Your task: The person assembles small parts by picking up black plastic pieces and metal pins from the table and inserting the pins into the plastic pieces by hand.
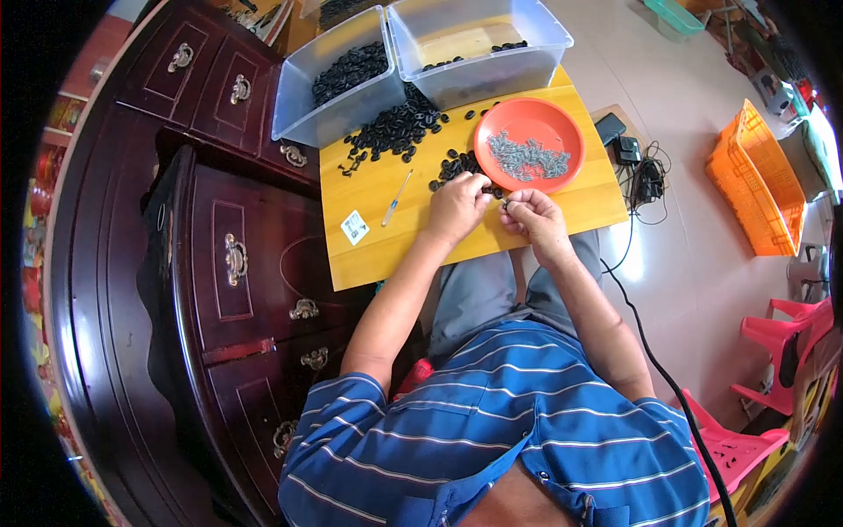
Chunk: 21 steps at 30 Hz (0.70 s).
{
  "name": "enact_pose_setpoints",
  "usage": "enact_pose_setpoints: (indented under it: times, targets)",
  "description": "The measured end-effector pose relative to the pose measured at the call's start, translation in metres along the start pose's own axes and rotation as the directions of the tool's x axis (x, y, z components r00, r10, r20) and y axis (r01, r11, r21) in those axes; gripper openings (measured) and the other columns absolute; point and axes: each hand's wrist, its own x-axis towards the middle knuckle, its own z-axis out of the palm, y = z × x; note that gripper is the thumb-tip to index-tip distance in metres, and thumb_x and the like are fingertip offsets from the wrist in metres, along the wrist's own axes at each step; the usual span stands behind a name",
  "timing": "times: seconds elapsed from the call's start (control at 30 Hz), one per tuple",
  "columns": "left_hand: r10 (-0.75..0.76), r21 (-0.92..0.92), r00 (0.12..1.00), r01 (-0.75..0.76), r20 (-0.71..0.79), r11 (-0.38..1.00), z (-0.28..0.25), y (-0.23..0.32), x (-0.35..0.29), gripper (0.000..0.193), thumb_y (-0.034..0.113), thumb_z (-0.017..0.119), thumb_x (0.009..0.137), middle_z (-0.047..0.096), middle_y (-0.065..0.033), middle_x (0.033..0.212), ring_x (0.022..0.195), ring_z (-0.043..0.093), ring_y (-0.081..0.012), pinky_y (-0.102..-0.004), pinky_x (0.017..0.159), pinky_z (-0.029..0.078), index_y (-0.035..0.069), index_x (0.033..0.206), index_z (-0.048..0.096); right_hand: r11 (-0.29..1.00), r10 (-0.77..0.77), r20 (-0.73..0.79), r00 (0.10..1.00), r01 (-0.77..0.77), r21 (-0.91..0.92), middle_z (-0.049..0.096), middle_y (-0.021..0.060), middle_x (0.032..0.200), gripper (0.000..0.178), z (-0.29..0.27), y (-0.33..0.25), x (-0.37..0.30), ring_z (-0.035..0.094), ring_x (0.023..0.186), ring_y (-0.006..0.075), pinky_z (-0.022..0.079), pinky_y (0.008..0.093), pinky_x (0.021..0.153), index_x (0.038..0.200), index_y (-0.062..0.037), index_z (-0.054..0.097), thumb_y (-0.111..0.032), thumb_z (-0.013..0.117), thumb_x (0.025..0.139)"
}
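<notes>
**Head view: both hands pinched together over the yellow board**

My left hand (457,206) and right hand (534,218) meet at the near edge of the table (378,255), fingertips almost touching. The grip of each is closed, pinching something too small to make out; a speck of metal shows between them.

Just beyond my knuckles lies a loose scatter of small black ring-shaped parts (395,127), matte like rubber, spreading back toward two clear plastic bins. The left bin (338,88) is heaped with the same rings; the right bin (479,48) holds only a few. Beside my right hand sits a round orange plate (566,123) with a pile of small grey metal pieces (527,158).

On the smooth wooden board to my left lie a slim screwdriver (397,198) and a small white square label (355,227). That near-left corner is bare. A dark carved cabinet (219,255) crowds the left edge.
</notes>
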Motion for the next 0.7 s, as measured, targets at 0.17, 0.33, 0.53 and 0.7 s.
enact_pose_setpoints:
  times: [0.17, 0.33, 0.53, 0.7]
  targets:
    - [0.039, 0.042, 0.999, -0.038, -0.009, 0.998, 0.0, -0.001, -0.001, 0.017, 0.018, 0.07, 0.087, 0.068, -0.0101, 0.094, 0.085, 0.069, -0.0343, -0.0463, 0.073, 0.056, 0.01, 0.102, 0.066, 1.0, -0.002, 0.009, 1.0, 0.002, 0.012, 0.07, 0.0044, 0.096, 0.012, 0.002, -0.001, -0.002, 0.068, 0.084, 0.0107, 0.055, 0.0236, 0.075, 0.109, -0.0051, 0.061, -0.008, 0.065, 0.098]
    - [0.113, 0.205, 0.994, -0.112, 0.007, 0.972, -0.002, 0.005, 0.0, 0.013, 0.018, 0.068, 0.088, 0.065, -0.0101, 0.092, 0.084, 0.069, -0.033, -0.0458, 0.072, 0.056, 0.008, 0.096, 0.065, 1.0, 0.002, 0.012, 1.0, -0.003, 0.016, 0.069, 0.0031, 0.095, 0.012, 0.0, -0.002, -0.002, 0.068, 0.084, 0.0106, 0.055, 0.0241, 0.075, 0.109, -0.0051, 0.061, -0.008, 0.064, 0.098]
    - [0.201, 0.31, 0.977, -0.212, 0.068, 0.927, 0.001, 0.004, -0.009, 0.014, 0.019, 0.065, 0.09, 0.063, -0.0128, 0.089, 0.081, 0.069, -0.031, -0.0445, 0.067, 0.057, 0.007, 0.091, 0.057, 0.999, 0.01, 0.012, 1.0, -0.01, 0.03, 0.069, 0.0026, 0.094, 0.012, 0.002, -0.002, -0.002, 0.068, 0.083, 0.0107, 0.055, 0.0243, 0.075, 0.109, -0.0052, 0.061, -0.008, 0.065, 0.098]
    - [0.26, 0.286, 0.965, -0.256, 0.027, 0.923, 0.003, 0.006, -0.023, 0.015, 0.019, 0.064, 0.091, 0.062, -0.0121, 0.087, 0.078, 0.07, -0.0301, -0.0431, 0.064, 0.057, 0.007, 0.091, 0.055, 1.0, 0.005, 0.011, 1.0, -0.005, 0.021, 0.07, 0.0032, 0.094, 0.012, 0.001, 0.0, -0.001, 0.068, 0.083, 0.0105, 0.055, 0.024, 0.074, 0.109, -0.0053, 0.061, -0.008, 0.065, 0.098]
